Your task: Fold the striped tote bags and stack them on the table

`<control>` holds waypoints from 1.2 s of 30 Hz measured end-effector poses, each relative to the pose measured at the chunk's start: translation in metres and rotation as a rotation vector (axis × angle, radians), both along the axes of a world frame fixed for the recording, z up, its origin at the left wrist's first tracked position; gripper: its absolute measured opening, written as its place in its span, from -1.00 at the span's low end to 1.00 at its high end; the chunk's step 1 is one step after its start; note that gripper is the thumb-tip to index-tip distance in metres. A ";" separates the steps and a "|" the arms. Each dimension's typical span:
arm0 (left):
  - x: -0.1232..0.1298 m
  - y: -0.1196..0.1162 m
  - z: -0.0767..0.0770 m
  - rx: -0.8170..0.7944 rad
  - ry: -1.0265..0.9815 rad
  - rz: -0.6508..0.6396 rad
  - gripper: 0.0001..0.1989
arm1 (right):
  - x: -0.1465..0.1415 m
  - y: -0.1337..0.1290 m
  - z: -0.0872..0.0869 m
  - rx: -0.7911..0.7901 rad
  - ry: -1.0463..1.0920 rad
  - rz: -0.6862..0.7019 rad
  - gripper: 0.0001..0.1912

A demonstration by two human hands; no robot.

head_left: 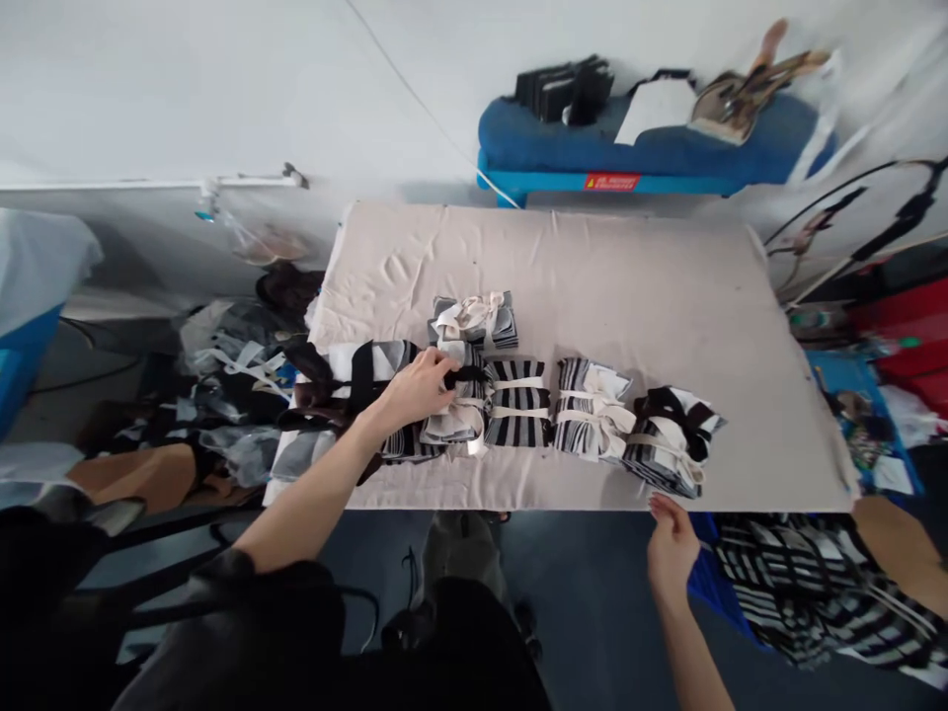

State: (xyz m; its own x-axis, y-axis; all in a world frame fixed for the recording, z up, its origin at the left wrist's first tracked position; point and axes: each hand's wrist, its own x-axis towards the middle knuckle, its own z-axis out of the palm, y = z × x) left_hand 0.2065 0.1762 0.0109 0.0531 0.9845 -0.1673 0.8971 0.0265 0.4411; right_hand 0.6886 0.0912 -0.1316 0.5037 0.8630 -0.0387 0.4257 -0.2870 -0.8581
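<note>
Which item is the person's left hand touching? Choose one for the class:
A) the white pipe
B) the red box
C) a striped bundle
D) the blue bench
C: the left hand lies on top of the striped bundle on the table, well away from the other three items.

My left hand (pixel 415 390) covers the top of the tied cloth bundle (pixel 455 420), so I can't see how the black strap (pixel 466 375) is fastened beneath my fingers. My right forearm (pixel 688 652) runs off the bottom edge. The striped cloth pile (pixel 822 592) at lower right is cut off by the frame, and a bare arm (pixel 908 558) ends at the right edge. The dark stacks (pixel 563 91) on the blue bench (pixel 644 138), upper right, and the small items (pixel 863 434) at right are too small to tell.
</note>
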 end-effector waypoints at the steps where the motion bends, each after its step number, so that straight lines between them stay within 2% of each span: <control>1: -0.003 0.004 -0.004 -0.029 0.014 -0.019 -0.58 | -0.006 0.000 -0.002 -0.017 -0.016 0.039 -0.66; 3: -0.008 0.010 -0.009 -0.065 0.021 -0.051 -0.57 | -0.017 -0.002 -0.008 -0.058 -0.018 0.093 -0.63; 6: -0.017 0.020 -0.012 -0.087 0.011 -0.078 -0.67 | -0.027 -0.012 -0.024 -0.123 0.011 0.128 -0.60; 10: -0.025 0.030 -0.020 -0.053 0.043 -0.075 -0.74 | -0.030 -0.028 -0.043 -0.178 -0.005 0.147 -0.55; 13: -0.026 0.034 -0.028 -0.021 0.045 -0.074 -0.78 | -0.029 -0.036 -0.050 -0.215 -0.047 0.186 -0.53; 18: -0.031 0.035 -0.026 -0.042 -0.028 -0.124 -0.74 | -0.029 -0.038 -0.054 -0.204 -0.083 0.214 -0.60; 21: -0.039 0.030 -0.022 -0.063 -0.110 -0.271 -0.64 | -0.032 -0.036 -0.054 -0.196 -0.089 0.214 -0.66; 23: -0.044 0.026 -0.021 -0.060 -0.143 -0.366 -0.68 | -0.034 -0.035 -0.055 -0.187 -0.093 0.206 -0.67; 25: -0.047 0.024 -0.023 -0.043 -0.143 -0.402 -0.75 | -0.036 -0.036 -0.055 -0.181 -0.092 0.197 -0.68; 28: -0.048 0.024 -0.027 0.000 -0.097 -0.389 -0.83 | -0.036 -0.037 -0.057 -0.180 -0.079 0.190 -0.68; 36: -0.045 0.027 -0.026 -0.001 -0.070 -0.311 -0.80 | -0.037 -0.045 -0.062 -0.207 0.019 0.161 -0.63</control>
